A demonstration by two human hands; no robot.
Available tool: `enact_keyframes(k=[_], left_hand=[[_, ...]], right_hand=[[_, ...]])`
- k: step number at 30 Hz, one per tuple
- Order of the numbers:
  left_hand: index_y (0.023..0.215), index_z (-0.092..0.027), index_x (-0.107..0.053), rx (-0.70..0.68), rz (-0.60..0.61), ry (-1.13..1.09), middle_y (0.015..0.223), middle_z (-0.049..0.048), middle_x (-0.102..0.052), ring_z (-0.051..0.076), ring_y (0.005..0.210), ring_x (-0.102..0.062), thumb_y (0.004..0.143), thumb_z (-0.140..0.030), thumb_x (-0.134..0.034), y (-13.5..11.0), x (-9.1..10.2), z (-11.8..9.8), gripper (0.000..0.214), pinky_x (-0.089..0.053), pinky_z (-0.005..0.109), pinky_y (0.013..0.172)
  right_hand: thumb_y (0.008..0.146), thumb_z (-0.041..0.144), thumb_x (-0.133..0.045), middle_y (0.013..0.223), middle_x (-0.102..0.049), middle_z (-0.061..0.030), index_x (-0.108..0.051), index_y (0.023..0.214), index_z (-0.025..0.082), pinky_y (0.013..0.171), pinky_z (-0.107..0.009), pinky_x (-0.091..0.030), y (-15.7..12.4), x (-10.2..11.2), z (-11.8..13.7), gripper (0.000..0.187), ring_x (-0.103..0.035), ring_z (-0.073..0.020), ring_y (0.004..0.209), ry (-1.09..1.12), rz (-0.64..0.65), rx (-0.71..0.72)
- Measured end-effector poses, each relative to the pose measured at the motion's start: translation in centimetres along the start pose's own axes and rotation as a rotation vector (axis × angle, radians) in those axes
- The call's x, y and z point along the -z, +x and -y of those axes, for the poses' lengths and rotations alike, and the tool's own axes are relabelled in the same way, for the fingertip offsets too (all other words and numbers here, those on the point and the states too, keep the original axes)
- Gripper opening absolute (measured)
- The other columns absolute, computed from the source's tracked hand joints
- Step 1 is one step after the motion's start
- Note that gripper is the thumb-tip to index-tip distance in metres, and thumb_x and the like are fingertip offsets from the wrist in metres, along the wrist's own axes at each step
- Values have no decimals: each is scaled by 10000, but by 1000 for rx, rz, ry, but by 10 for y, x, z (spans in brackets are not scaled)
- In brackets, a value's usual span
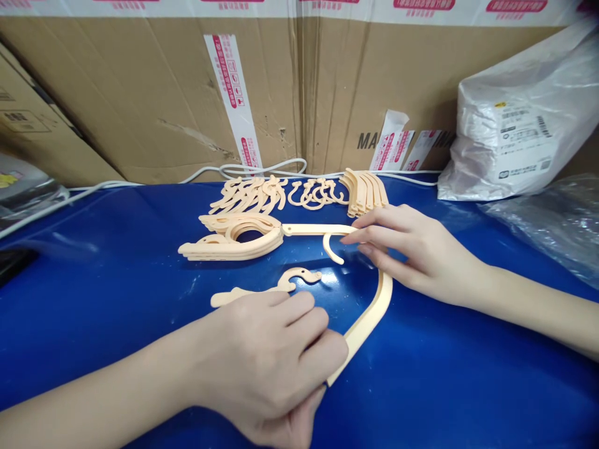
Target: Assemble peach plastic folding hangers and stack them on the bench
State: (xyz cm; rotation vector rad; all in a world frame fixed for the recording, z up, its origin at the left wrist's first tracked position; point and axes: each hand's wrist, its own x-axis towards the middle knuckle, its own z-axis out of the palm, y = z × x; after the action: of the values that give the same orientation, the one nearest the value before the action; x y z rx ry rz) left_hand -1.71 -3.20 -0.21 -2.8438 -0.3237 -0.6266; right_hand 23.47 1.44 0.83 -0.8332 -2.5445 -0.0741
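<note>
A cream plastic folding hanger (369,324) lies partly opened, with one straight arm, a curved arm and a hook (333,249). My right hand (412,249) is closed around its middle joint, which the fingers hide. My left hand (276,355) is curled, thumb and index finger pinched at the lower end of the curved arm; the fingertips are partly hidden. Just beyond my left knuckles lies a loose hanger piece with a curved end (299,274), partly covered by the hand. Stacked folded hangers (238,249) rest to the left of the straight arm.
Along the back of the blue tabletop (449,386) lie loose curved arms (250,194), hooks (316,194) and a stack of wider arms (365,190). A white cable (262,168) runs behind them before cardboard boxes (154,93). A white plastic parcel (519,125) stands at right.
</note>
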Motion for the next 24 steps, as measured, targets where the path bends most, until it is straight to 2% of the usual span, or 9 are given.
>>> enact_keyframes(k=[2, 4, 6, 7, 8, 10, 14, 17, 24], left_hand=[[742, -177, -588, -28, 43, 5, 659, 32, -554, 192, 595, -467, 791, -174, -425, 1, 2, 1, 170, -440, 326, 544], [887, -157, -631, -29, 39, 56, 890, 59, -668, 219, 837, -576, 815, -150, -421, 1, 2, 4, 222, -499, 353, 807], [1043, -149, -622, 18, 1, 120, 1168, 72, -657, 237, 1173, -522, 859, -106, -413, 1, 0, 8, 282, -393, 390, 1061], [1080, -154, -610, 56, -13, 140, 1271, 85, -615, 250, 1287, -449, 875, -80, -412, 1, -1, 10, 294, -345, 421, 1112], [1088, -157, -605, 105, -11, 155, 1349, 110, -564, 276, 1347, -396, 888, -58, -415, 1, -2, 12, 293, -339, 457, 1119], [1059, -156, -609, 195, 0, 185, 1427, 188, -477, 338, 1313, -442, 910, -40, -426, 0, -3, 16, 263, -441, 502, 1012], [1016, -138, -622, 284, 1, 287, 1341, 276, -526, 311, 932, -653, 928, -38, -416, 0, -1, 19, 245, -554, 442, 700], [1049, -130, -613, 293, 4, 286, 1271, 263, -578, 324, 970, -654, 930, -30, -380, -2, 0, 17, 280, -560, 452, 727], [1021, -104, -587, 240, -20, 57, 1169, 139, -652, 220, 991, -644, 924, -31, -351, -2, -2, 11, 265, -545, 319, 819]], right_hand=[[946, 174, -444, 1059, -646, -99, -652, 1133, 165, 789, -358, -470, -1, 0, -1, 280, -605, -210, 935, 1, 2, -20], [945, 183, -442, 1051, -642, -96, -642, 1145, 172, 773, -350, -480, -1, 0, -4, 283, -611, -205, 912, 3, 1, -76], [936, 196, -452, 1054, -634, -91, -634, 1141, 183, 736, -337, -485, -1, 0, -8, 275, -613, -197, 871, -4, -9, -158], [927, 201, -463, 1057, -631, -89, -632, 1136, 186, 713, -329, -483, -2, 0, -10, 269, -612, -191, 845, -14, -14, -195], [917, 203, -473, 1056, -630, -87, -631, 1130, 188, 688, -320, -477, -2, 0, -13, 266, -609, -182, 810, -31, -18, -223], [902, 207, -484, 1048, -632, -82, -632, 1126, 190, 640, -304, -458, -2, 0, -16, 270, -593, -158, 727, -81, -22, -257], [892, 228, -488, 1065, -646, -66, -645, 1118, 196, 575, -281, -418, -1, 0, -16, 276, -570, -130, 643, -186, -28, -304], [880, 238, -497, 1053, -655, -45, -651, 1097, 208, 572, -276, -402, -1, 1, -13, 269, -572, -128, 635, -225, -41, -344], [884, 281, -488, 1006, -673, -41, -638, 1120, 205, 545, -264, -368, -1, 0, -4, 290, -530, -117, 568, -204, -24, -330]])
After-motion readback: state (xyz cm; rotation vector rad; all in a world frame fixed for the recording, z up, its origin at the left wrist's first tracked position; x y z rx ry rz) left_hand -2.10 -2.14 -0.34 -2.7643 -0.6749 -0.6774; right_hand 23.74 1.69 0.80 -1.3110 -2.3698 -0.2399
